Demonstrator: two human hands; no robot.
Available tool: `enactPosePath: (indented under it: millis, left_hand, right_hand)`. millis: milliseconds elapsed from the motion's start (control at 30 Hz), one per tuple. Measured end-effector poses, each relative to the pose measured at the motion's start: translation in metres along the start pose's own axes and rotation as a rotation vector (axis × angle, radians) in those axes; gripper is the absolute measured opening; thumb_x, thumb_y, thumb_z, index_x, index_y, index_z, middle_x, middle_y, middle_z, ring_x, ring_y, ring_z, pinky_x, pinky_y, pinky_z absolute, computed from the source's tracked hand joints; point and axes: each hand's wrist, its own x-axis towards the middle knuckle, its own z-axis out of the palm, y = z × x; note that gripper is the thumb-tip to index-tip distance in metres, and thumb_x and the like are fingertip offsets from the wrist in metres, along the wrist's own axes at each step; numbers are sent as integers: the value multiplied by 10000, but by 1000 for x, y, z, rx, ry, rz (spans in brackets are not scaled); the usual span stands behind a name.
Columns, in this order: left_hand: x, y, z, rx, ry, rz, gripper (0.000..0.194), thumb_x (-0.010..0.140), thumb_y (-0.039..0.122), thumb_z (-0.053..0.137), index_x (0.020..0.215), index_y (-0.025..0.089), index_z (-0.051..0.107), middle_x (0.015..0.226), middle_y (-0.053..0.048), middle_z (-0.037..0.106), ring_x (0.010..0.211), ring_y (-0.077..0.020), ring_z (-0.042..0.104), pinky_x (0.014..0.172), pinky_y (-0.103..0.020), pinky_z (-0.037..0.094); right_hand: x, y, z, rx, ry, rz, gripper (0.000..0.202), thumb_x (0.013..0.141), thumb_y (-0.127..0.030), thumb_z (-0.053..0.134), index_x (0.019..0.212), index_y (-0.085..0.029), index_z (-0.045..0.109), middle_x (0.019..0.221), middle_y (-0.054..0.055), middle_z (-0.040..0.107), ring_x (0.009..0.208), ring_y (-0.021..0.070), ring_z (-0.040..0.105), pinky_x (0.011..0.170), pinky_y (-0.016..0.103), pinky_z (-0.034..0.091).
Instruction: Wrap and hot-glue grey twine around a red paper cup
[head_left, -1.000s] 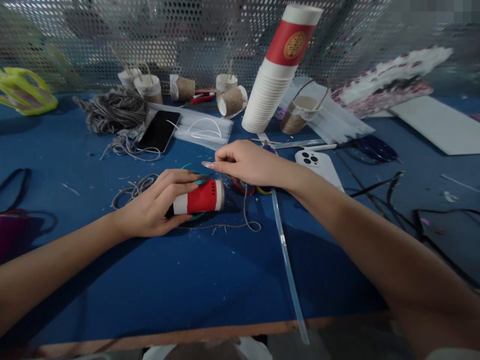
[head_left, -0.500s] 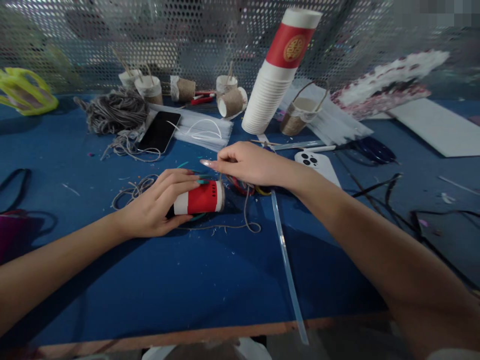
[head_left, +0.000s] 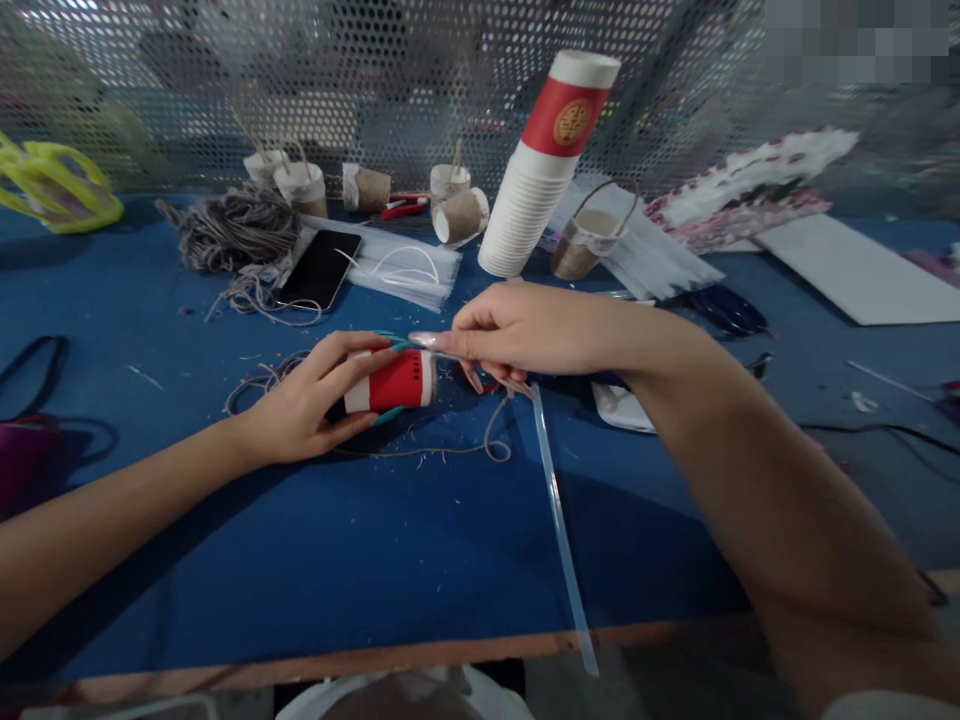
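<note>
Grasping red-and-white cup [head_left: 396,380] around one end with left hand [head_left: 304,400], partly open to its width, holding it sideways on blue table [head_left: 300,570]. Curling right hand [head_left: 517,330] loosely inward near cup's other end and gray cord [head_left: 450,452]; unable to tell its contents.

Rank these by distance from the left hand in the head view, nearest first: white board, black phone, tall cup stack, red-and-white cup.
1. Red-and-white cup: held in the left hand.
2. Black phone: just beyond that hand.
3. Tall cup stack: farther back, to the right.
4. White board: at the far right.
</note>
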Motion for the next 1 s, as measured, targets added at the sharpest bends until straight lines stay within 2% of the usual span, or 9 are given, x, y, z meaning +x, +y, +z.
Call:
enactPosePath:
  millis: [167,267,400,533,667,767,867,933,1000]
  left_hand:
    - [-1,-1,2,16,-22,-40,586,875,273,585,1402,182,344,1339,-190,459,1232,-289,485,968,-478,508]
    - [-1,-1,4,45,58,-1,593,863,227,598,1399,196,346,1278,-168,515,1175,-268,530,949,-461,524]
    - [-1,0,7,146,183,-12,677,818,141,624,1416,201,312,1227,-154,543,1138,-269,557,949,-481,529]
    - [-1,0,10,230,257,-6,686,785,106,633,1399,159,332,1218,-171,526,1166,-299,543,958,-510,528]
    - [-4,-1,11,300,323,26,703,775,38,595,1416,129,320,1227,-188,488,1197,-305,517,972,-500,529]
    - [-6,0,10,329,312,48,748,784,12,552,1459,149,260,1261,-181,443,1223,-290,494,980,-466,540]
    - [-6,1,11,369,334,63,749,784,1,539,1463,136,254,1252,-187,447,1194,-283,499,942,-440,564]
    - [-5,3,11,413,366,54,697,788,2,536,1436,95,299,1227,-209,475,1160,-289,512,903,-437,572]
    - [-3,4,12,468,378,35,636,797,2,518,1403,67,336,1211,-226,499,1131,-295,524,870,-448,570]
  right_hand:
    - [-9,-4,-2,-14,-122,-17,343,912,-378,538,650,-157,565,573,12,637,495,101,605,509,238,427]
    - [-14,-8,-2,3,-130,-42,283,890,-343,572,672,-163,565,606,11,658,521,106,615,522,236,437]
    - [-22,-16,0,11,-250,-68,274,888,-340,561,683,-160,589,611,5,653,507,98,578,530,239,424]
    - [-29,-25,10,-239,-304,-110,268,843,-417,616,835,-156,680,688,26,677,577,142,603,514,254,387]
    - [-44,-26,29,-434,-327,-158,460,813,-572,593,1052,-190,686,866,74,712,699,214,649,562,296,412]
    - [-60,-25,32,-456,-223,-77,465,786,-584,594,1062,-221,683,1027,112,708,837,282,671,671,364,464]
    - [-75,-15,24,-479,-19,80,437,787,-497,602,1134,-234,645,1160,157,667,950,335,656,772,440,481]
    - [-80,1,17,-530,142,184,472,806,-401,587,1235,-207,576,1277,198,597,1088,364,606,855,464,467]
    - [-77,25,13,-591,209,301,584,796,-350,582,1329,-140,472,1379,239,492,1195,383,533,903,473,456]
